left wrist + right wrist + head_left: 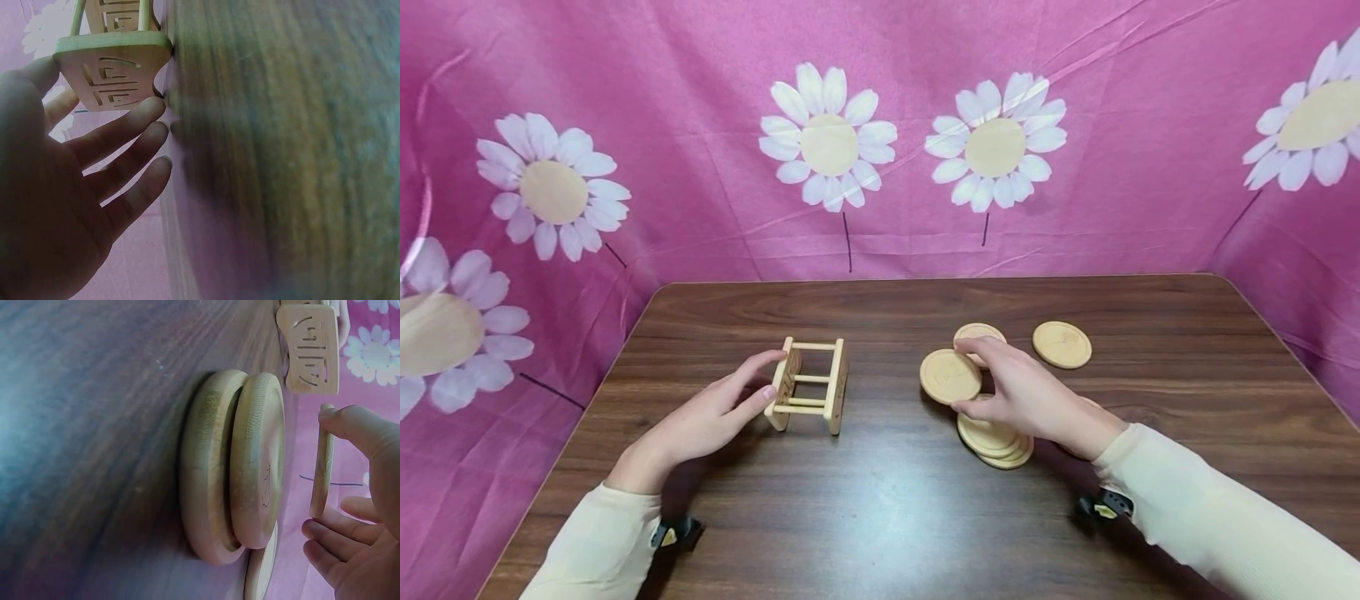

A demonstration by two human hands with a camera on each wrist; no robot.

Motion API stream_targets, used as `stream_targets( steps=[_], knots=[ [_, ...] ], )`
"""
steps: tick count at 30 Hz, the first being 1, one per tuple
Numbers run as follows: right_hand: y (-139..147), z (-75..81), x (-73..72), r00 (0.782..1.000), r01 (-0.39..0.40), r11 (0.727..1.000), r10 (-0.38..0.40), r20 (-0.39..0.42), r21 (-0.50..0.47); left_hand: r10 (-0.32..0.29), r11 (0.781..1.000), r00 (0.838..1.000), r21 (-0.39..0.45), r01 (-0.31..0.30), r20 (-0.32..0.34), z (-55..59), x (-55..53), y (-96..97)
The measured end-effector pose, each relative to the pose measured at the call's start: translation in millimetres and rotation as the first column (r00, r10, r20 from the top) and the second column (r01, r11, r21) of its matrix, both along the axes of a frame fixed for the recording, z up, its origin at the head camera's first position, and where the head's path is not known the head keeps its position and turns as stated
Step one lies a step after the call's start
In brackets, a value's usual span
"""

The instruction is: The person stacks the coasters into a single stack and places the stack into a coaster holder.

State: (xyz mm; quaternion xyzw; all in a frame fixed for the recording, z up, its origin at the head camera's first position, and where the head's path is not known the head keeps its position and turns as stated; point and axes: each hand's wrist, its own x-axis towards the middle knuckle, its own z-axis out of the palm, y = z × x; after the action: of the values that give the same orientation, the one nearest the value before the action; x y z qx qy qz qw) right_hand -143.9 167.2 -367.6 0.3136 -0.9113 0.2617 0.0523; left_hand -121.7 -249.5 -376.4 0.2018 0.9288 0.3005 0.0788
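Observation:
A small light-wood rack (811, 379) with cut-out end panels and crossbars stands left of the table's middle. My left hand (715, 417) touches its left panel with thumb and index fingertips. The other fingers spread loosely beside it in the left wrist view. In my right hand (1026, 392) a round wooden coaster (950, 377) is pinched by thumb and fingers, raised off the table. Under that hand lies an uneven stack of coasters (992, 440); the right wrist view shows a thick coaster (259, 462) on top of another.
Behind the right hand lies a partly hidden coaster (979, 333). Another coaster (1062, 344) is farther right, and a coaster edge shows beneath the right wrist. The brown wood-grain table (865, 517) ends at a pink flowered cloth (910, 233).

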Motion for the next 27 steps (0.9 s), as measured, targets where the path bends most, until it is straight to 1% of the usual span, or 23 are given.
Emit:
stream_targets(
  steps=[6, 13, 22, 27],
  knots=[
    [5.8, -0.3, 7.0, 1.0, 0.019, 1.0, -0.019, -0.013, 0.009, -0.001, 1.0, 1.0, 0.005, 0.001, -0.001, 0.6, 0.4, 0.5],
    [12.7, -4.3, 17.4, 0.999, 0.033, 0.999, -0.033, 0.003, 0.009, 0.0, 1.0, 1.0, 0.006, 0.0, 0.011, 0.9, 0.4, 0.1],
    [19.4, -7.4, 27.9, 0.998, 0.024, 1.0, -0.024, -0.051, 0.002, 0.0, 1.0, 1.0, 0.01, 0.001, -0.004, 1.1, 0.6, 0.2],
    [22.8, -8.3, 34.1, 0.998, 0.029, 1.0, -0.029, -0.053, 0.002, 0.0, 1.0, 1.0, 0.014, 0.0, -0.003, 1.5, 1.1, 0.7]
  ],
)
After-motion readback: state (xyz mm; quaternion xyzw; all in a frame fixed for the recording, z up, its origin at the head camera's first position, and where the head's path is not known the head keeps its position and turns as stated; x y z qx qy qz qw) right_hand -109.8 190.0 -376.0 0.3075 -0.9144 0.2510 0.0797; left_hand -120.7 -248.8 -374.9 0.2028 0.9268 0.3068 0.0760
